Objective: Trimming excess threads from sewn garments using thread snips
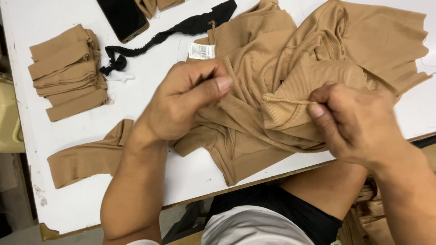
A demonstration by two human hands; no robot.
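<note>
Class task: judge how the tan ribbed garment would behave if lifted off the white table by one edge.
The tan ribbed garment is probably floppy: it lies crumpled in soft folds. Likely light, since the right hand pinches its edge with fingertips. It seems unlikely to roll or break.

My left hand (181,102) is bunched into a loose fist, thumb pressed over a fold of the tan ribbed garment (290,68) that sprawls across the white table (150,95). My right hand (354,122) pinches the garment's ribbed hem between thumb and fingers. A white tag (201,51) shows on the cloth just above my left hand. To the left sits a stack of folded tan strips (68,70), one loose tan strip (88,156) near my forearm, a black fabric strip (172,34), and a dark phone (122,17) at the top edge.
</note>
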